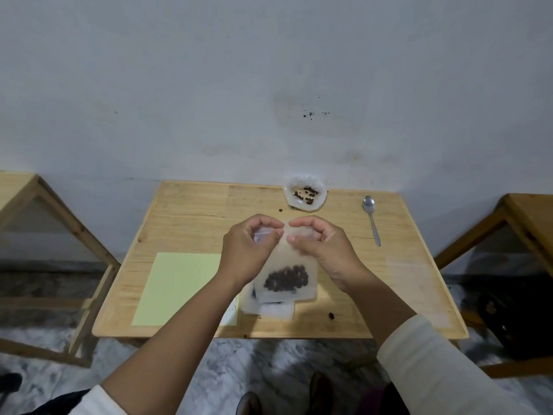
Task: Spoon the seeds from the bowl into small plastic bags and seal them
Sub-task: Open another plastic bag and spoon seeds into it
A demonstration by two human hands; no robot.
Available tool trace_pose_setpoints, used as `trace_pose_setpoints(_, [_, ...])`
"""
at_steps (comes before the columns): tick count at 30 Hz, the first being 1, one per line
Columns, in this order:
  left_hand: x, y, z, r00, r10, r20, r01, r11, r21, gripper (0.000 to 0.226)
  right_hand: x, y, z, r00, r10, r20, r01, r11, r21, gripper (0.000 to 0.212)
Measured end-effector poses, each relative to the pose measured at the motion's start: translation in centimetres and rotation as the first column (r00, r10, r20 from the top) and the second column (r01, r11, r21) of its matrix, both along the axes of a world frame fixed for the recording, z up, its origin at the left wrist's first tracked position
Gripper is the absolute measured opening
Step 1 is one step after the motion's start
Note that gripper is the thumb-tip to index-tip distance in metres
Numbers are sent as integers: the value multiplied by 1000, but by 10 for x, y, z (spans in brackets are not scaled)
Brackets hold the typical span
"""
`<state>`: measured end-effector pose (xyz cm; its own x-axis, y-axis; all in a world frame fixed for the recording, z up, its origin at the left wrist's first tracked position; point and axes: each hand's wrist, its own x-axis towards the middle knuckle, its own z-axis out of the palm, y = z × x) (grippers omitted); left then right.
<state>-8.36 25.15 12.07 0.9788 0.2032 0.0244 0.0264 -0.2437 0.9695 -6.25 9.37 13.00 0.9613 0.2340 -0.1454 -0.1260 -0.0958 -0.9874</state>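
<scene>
A small clear plastic bag (288,266) hangs upright over the table's middle, with a heap of dark seeds in its lower part. My left hand (250,250) pinches the bag's top edge on the left, and my right hand (321,245) pinches it on the right, fingertips nearly meeting. At the table's far edge stands a white bowl (304,193) holding a few dark seeds. A metal spoon (372,218) lies flat to the right of the bowl, apart from both hands.
The small wooden table (191,223) holds a pale green sheet (176,287) at the front left and more clear bags (275,307) stacked under the held one. Loose seeds (331,316) lie on the wood. Wooden stools stand left and right.
</scene>
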Motion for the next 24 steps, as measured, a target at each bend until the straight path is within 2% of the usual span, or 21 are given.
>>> trace_pose_setpoints(3, [6,10,-10,999,21,-38,-21,1000,-15,6,-3,-1,-18,999,48,-24,-49,997,-58,18])
trace_pose_setpoints(8, [0,21,-51,988,-2,-156,11,998,59,16,5,8,-60,977,-194,-91,190,980,-53,12])
trace_pose_setpoints(15, [4,14,-104,958,81,-274,-16,973,230,30,29,25,-118,946,-291,-144,243,928,-283,6])
trace_pose_setpoints(19, [11,12,-119,949,43,-314,63,945,321,37,30,27,-134,972,-225,-65,169,865,-472,14])
trace_pose_setpoints(24, [10,8,-127,947,3,-320,161,860,485,40,24,29,-149,987,-103,122,159,706,-690,29])
